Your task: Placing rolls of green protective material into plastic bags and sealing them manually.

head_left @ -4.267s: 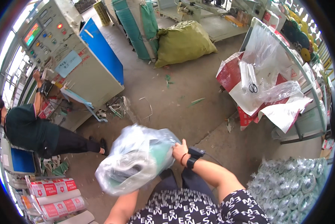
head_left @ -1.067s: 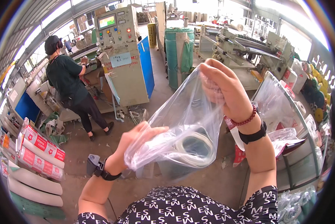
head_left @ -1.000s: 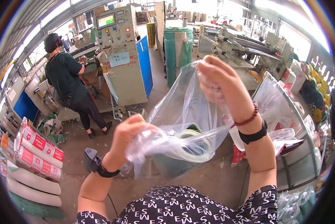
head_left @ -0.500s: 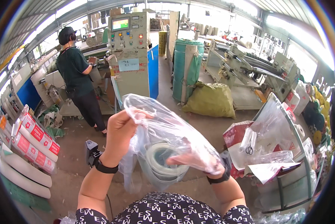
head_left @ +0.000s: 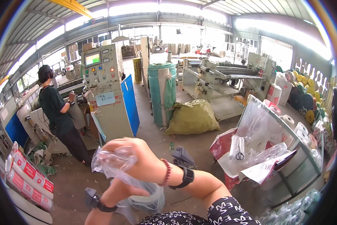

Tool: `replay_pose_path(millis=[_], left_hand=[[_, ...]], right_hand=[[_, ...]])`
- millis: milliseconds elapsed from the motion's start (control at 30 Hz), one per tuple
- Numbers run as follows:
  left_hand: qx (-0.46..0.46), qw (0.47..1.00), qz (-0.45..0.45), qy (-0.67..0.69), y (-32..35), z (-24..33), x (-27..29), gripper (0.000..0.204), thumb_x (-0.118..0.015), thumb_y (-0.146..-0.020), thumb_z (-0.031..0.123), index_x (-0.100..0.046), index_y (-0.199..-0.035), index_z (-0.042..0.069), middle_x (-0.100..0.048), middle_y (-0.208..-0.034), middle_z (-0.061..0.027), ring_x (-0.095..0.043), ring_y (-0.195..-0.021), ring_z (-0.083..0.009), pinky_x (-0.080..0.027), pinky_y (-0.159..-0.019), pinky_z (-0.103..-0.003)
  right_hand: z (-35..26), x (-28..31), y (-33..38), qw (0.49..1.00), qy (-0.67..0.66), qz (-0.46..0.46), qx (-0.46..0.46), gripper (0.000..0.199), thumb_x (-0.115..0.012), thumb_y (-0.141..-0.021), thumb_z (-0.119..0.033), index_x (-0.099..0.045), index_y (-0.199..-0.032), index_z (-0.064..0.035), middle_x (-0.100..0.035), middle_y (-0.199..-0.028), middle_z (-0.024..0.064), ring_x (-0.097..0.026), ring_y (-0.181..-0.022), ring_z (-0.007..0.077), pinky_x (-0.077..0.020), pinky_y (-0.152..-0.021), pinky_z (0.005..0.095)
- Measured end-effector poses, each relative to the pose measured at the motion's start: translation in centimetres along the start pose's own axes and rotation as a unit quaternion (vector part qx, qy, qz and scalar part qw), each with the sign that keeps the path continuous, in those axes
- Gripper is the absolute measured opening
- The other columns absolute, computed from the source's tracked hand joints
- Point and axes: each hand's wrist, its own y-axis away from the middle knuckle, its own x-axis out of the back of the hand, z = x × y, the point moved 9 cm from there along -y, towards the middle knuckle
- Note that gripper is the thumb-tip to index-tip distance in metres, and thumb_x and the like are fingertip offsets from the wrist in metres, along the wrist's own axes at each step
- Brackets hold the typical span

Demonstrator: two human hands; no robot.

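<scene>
A clear plastic bag [head_left: 114,160] hangs in front of me, its upper part bunched up. My right hand [head_left: 142,159] reaches across to the left, with its fingers closed on the bunched plastic. Just below it, my left hand [head_left: 117,192] is closed round the bag's gathered neck, its thumb pointing right. Lower in the bag, a pale ring-shaped coil [head_left: 147,198] shows partly through the film; my hands and the folds hide the rest of it.
A bin [head_left: 284,129] at right holds plastic film, paper and scissors [head_left: 239,155]. Ahead are a yellowish sack [head_left: 193,118], a green-wrapped roll [head_left: 162,93] and a control cabinet [head_left: 108,90]. A person [head_left: 55,108] stands at a machine, left. Red-and-white wrapped rolls [head_left: 31,182] lie nearer.
My right hand has come out from under the film and crossed left above my left hand. The spread bag mouth is now bunched together. My view has turned right and tilted up.
</scene>
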Motion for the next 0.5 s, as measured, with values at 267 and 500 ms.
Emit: replay_pose_path(millis=[267,500], left_hand=[[0.192,0.904,-0.118,0.364,0.8,-0.9,-1.5,0.023,-0.055,-0.099,0.02,-0.061,-0.088,0.0,-0.062,-0.081,-0.0052,-0.059,-0.077,-0.0158,-0.049,-0.072,-0.032],[-0.018,0.982,-0.136,0.134,0.4,-0.4,-4.3,0.043,-0.068,-0.089,0.012,-0.053,-0.128,0.001,-0.053,-0.129,-0.0077,-0.052,-0.117,-0.0242,-0.042,-0.1,-0.037]], right_hand=[[3.1,1.8,1.8,0.92,-0.333,-0.207,-0.005,0.091,-0.077,-0.081,-0.037,-0.027,-0.148,-0.0004,-0.051,-0.139,0.0115,-0.048,-0.127,0.0227,-0.035,-0.107,0.0392],[4.3,-0.8,7.5,0.911,-0.144,-0.382,-0.056,0.076,-0.073,-0.084,-0.034,-0.037,-0.143,-0.0025,-0.047,-0.138,0.0138,-0.039,-0.132,0.0244,-0.0327,-0.108,0.0385]])
